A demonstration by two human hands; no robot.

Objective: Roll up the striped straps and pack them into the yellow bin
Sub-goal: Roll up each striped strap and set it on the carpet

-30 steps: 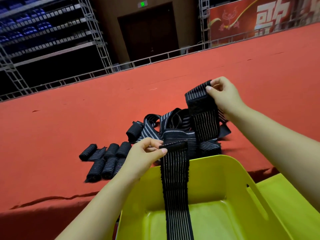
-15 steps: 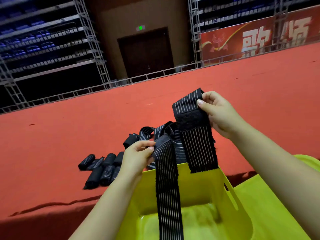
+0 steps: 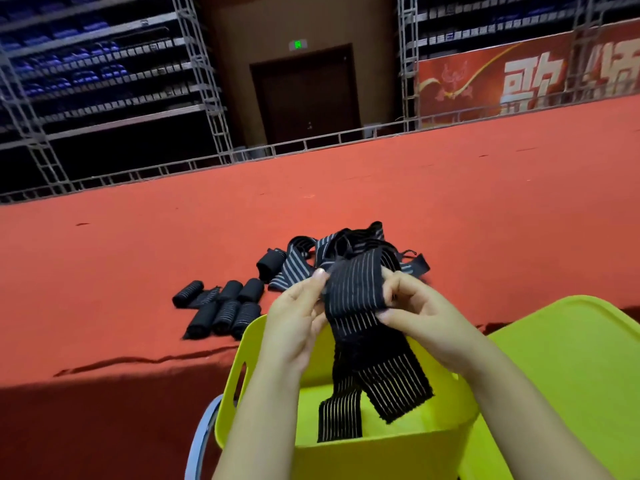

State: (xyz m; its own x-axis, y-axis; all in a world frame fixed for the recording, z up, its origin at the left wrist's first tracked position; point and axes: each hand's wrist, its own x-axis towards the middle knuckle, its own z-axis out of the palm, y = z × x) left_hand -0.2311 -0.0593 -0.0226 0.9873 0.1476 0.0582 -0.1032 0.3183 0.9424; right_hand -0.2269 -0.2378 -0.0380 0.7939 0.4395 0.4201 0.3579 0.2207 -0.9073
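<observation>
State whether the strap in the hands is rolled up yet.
Not yet: the striped strap is only folded over between both hands, its two ends hanging loose into the yellow bin.

Illumination uneven. Red carpet (image 3: 450, 202) brightly and evenly lit from overhead; its near front face falls into deep shadow. Background stands (image 3: 86, 81) dim, detail lost. Yellow bin (image 3: 446, 403) saturated, no glare. Left hand (image 3: 298, 317) shows slight motion blur. Wide-angle distortion bows the truss (image 3: 204, 81) and tilts the horizon.

Black striped strap (image 3: 353, 299) folded over, ends dangling into yellow bin (image 3: 381, 459); bin seemingly otherwise empty.
</observation>
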